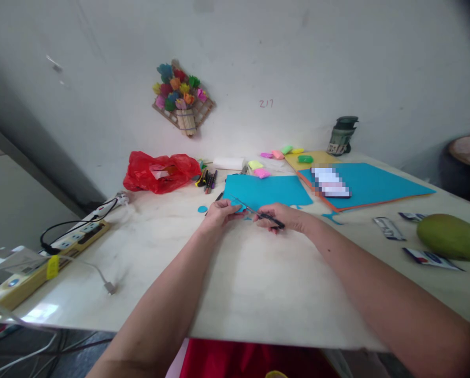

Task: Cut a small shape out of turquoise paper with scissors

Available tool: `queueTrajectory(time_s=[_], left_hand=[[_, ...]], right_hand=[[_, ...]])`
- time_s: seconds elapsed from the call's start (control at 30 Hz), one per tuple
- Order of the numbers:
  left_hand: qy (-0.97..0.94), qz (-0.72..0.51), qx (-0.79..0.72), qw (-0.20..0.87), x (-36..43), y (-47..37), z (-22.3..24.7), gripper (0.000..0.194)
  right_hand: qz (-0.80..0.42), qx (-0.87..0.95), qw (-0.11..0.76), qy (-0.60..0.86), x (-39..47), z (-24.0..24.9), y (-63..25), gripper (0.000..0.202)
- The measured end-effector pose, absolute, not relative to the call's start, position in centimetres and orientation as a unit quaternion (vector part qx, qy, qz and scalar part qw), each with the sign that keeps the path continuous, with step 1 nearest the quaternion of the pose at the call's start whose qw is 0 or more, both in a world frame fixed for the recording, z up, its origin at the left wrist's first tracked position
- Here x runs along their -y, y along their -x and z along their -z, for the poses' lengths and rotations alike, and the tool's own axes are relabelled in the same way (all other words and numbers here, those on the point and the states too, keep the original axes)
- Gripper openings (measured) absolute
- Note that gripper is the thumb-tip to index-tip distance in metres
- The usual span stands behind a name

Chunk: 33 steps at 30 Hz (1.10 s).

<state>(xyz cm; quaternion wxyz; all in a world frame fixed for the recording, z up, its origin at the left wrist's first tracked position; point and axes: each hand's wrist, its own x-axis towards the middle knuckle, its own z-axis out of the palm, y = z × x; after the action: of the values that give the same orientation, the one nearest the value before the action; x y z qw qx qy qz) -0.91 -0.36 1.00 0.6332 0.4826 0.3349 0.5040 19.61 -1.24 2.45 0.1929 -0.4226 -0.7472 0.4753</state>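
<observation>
My left hand (pixel 220 214) is closed in a pinch on a small piece of blue paper (pixel 237 206). Black-handled scissors (pixel 272 218) are gripped in my right hand (pixel 280 214), their blades reaching left to that small piece. Just behind both hands lies a larger blue sheet (pixel 266 190) with a ragged front edge. A blue paper disc (pixel 202 209) rests on the table left of my left hand. Thin blue offcuts (pixel 332 217) lie to the right of my right hand.
A pixelated phone (pixel 331 181) sits on stacked coloured sheets (pixel 384 181). At the right are a green mango-like fruit (pixel 451 237) and small packets (pixel 431 258). A red plastic bag (pixel 159 172), markers (pixel 210 181) and a power strip (pixel 73 242) with cables are leftward.
</observation>
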Motion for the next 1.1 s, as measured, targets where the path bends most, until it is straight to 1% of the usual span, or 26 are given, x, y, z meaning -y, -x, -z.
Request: queueTrajectory(time_s=[0.53,0.77,1.1], left_hand=[[-0.484,-0.504,-0.336,0.632,0.36,0.92,-0.98,0.023],[-0.487,-0.506,-0.336,0.627,0.44,0.91,-0.96,0.023],[-0.489,-0.509,-0.33,0.627,0.38,0.96,-0.81,0.021]], right_hand=[[-0.494,0.738,0.2,0.415,1.41,-2.69,-19.47,0.035],[-0.524,0.714,0.214,0.412,1.35,-2.67,-19.37,0.03],[-0.498,0.74,0.21,0.402,1.24,-2.48,-19.4,0.038]])
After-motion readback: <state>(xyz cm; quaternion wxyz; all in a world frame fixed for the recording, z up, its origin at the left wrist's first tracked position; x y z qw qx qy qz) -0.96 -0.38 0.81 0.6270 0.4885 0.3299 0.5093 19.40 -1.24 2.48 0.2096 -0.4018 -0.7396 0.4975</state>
